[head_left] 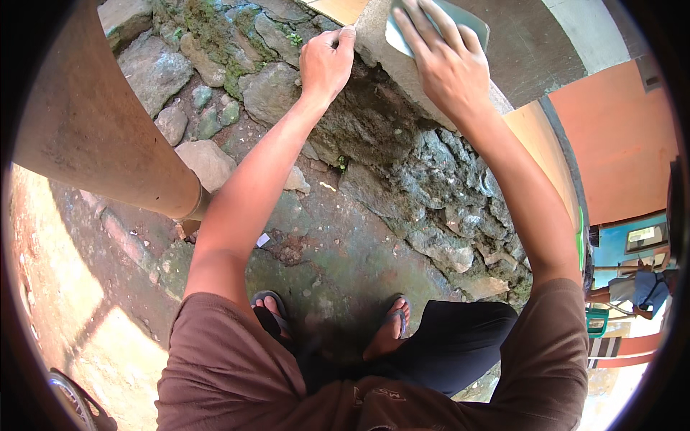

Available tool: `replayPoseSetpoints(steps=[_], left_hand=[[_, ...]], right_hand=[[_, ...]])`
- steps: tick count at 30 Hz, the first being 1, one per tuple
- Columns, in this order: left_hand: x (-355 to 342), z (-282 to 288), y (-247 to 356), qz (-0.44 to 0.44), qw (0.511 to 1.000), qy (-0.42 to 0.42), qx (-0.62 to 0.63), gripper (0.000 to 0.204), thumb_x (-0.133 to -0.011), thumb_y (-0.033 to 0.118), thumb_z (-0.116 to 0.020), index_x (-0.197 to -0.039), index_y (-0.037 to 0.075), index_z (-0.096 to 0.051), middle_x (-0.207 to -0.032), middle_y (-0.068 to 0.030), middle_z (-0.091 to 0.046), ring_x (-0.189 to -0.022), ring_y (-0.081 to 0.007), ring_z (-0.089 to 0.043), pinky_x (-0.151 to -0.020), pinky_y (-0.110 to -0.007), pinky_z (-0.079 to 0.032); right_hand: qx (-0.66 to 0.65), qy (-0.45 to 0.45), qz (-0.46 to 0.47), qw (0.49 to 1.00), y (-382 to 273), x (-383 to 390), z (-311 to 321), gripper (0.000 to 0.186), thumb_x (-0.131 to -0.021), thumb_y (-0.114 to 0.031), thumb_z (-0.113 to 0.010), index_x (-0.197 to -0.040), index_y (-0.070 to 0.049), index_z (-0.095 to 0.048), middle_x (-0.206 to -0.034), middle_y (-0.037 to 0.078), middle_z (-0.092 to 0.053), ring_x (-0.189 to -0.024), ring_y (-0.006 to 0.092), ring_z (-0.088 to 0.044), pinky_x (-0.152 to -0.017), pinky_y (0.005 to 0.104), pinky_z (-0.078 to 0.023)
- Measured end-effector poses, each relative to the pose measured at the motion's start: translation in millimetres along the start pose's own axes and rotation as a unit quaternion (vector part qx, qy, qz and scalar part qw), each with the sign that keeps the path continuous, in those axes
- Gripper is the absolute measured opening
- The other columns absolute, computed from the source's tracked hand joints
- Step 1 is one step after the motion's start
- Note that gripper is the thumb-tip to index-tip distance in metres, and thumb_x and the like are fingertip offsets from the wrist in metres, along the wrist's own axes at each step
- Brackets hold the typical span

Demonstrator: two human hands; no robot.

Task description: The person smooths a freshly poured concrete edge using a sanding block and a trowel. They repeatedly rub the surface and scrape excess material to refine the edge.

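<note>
My left hand is closed, its thumb against curled fingers, beside the corner of a grey concrete ledge. Whatever those fingers may hold is hidden. Over the ledge, my right hand has its fingers laid across a pale, thin flat sheet with a rounded corner. The thumb of that hand is out of sight, and the sheet's far part is cut off by the top of the view.
Rough stones face the drop below the ledge. A thick brown post stands at left. My sandalled feet are on mossy ground. At far right are a person and a green chair; a wheel shows lower left.
</note>
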State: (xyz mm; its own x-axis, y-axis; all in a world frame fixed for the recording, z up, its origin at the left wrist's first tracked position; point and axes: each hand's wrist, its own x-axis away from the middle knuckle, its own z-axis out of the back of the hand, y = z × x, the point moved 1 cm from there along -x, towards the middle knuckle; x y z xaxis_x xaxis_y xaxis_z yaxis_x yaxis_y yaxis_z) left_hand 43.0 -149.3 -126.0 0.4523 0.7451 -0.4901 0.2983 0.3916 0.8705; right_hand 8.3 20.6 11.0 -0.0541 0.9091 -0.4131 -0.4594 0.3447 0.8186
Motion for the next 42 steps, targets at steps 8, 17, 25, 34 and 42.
replayPoseSetpoints(steps=[8, 17, 25, 34, 42], left_hand=[[-4.8, 6.5, 9.5, 0.012, 0.999, -0.037, 0.007, 0.04, -0.1, 0.038, -0.061, -0.105, 0.002, -0.078, -0.093, -0.0177, -0.076, -0.087, -0.0342, -0.073, -0.08, -0.041, -0.053], [-8.9, -0.2, 4.8, -0.033, 0.997, 0.022, 0.061, 0.037, -0.101, 0.03, -0.06, -0.105, -0.003, -0.075, -0.086, -0.0143, -0.076, -0.077, -0.0182, -0.067, -0.077, -0.034, -0.051], [-5.4, 0.9, 12.9, -0.017, 0.999, 0.013, 0.037, 0.035, -0.102, 0.029, -0.058, -0.108, -0.002, -0.075, -0.078, -0.0137, -0.071, -0.072, -0.0163, -0.06, -0.072, -0.034, -0.05], [-4.6, 5.5, 15.2, -0.021, 0.998, 0.015, 0.05, 0.036, -0.1, 0.029, -0.06, -0.11, -0.002, -0.075, -0.087, -0.0171, -0.075, -0.078, -0.0195, -0.068, -0.075, -0.035, -0.051], [-4.5, -5.3, 10.4, -0.018, 0.996, 0.051, 0.069, 0.033, -0.096, 0.029, -0.062, -0.105, 0.002, -0.078, -0.096, -0.0189, -0.076, -0.091, -0.0352, -0.074, -0.082, -0.041, -0.055]], right_hand=[[-0.006, -0.02, 0.026, 0.999, 2.5, 5.6, 4.5, 0.06, -0.092, -0.016, -0.055, -0.152, -0.012, -0.051, -0.161, 0.001, -0.045, -0.15, 0.0172, -0.036, -0.117, 0.0436, -0.033], [-0.047, -0.034, 0.055, 0.997, 2.9, 9.3, 7.1, 0.054, -0.093, -0.017, -0.054, -0.146, -0.007, -0.057, -0.159, 0.003, -0.048, -0.151, 0.0189, -0.038, -0.127, 0.0501, -0.021], [-0.082, -0.01, 0.064, 0.995, -15.6, -43.6, 7.1, 0.056, -0.092, -0.025, -0.052, -0.138, 0.006, -0.059, -0.152, 0.016, -0.052, -0.146, 0.0287, -0.042, -0.122, 0.0524, -0.027], [-0.039, -0.018, 0.047, 0.998, -11.9, -18.5, 11.3, 0.054, -0.092, -0.022, -0.053, -0.142, 0.0, -0.058, -0.154, 0.01, -0.052, -0.148, 0.0224, -0.041, -0.124, 0.0517, -0.027], [-0.009, -0.028, 0.038, 0.999, -5.3, 16.4, 6.7, 0.059, -0.087, -0.023, -0.064, -0.144, -0.006, -0.059, -0.157, 0.005, -0.05, -0.142, 0.0221, -0.041, -0.103, 0.0416, -0.041]])
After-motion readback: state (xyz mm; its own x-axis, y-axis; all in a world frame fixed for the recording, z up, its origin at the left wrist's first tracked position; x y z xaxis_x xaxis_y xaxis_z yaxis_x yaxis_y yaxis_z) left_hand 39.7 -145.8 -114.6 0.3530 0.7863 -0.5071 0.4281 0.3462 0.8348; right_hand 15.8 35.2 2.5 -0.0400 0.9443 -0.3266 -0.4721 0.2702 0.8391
